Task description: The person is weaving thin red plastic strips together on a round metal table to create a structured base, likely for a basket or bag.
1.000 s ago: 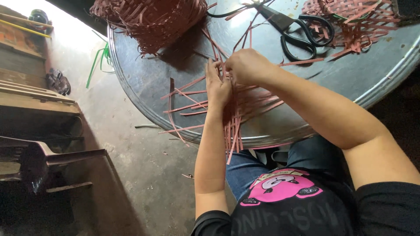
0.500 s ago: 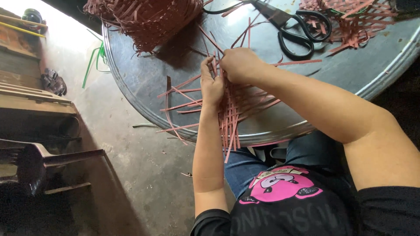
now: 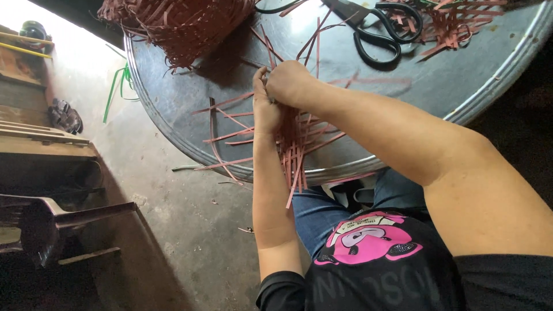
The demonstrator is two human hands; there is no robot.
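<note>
A flat weave of reddish-brown strips (image 3: 299, 141) lies at the near edge of a round grey metal table (image 3: 403, 92), with loose strip ends sticking out over the rim. My left hand (image 3: 264, 109) presses on the weave's left side, fingers pointing away from me. My right hand (image 3: 291, 80) is closed just beside it, pinching upright strips (image 3: 317, 40) at the far side of the weave. Where the two hands meet, the strips are hidden.
A heap of woven reddish strips (image 3: 178, 26) sits at the table's far left. Black scissors (image 3: 377, 31) and strip offcuts (image 3: 455, 23) lie at the far right. On the concrete floor are green strips (image 3: 115, 86), sandals (image 3: 64, 115) and a dark chair (image 3: 52, 222).
Both hands have stayed together on the weave, shifting slightly along it. The camera has tilted a little, so the table sits lower in view.
</note>
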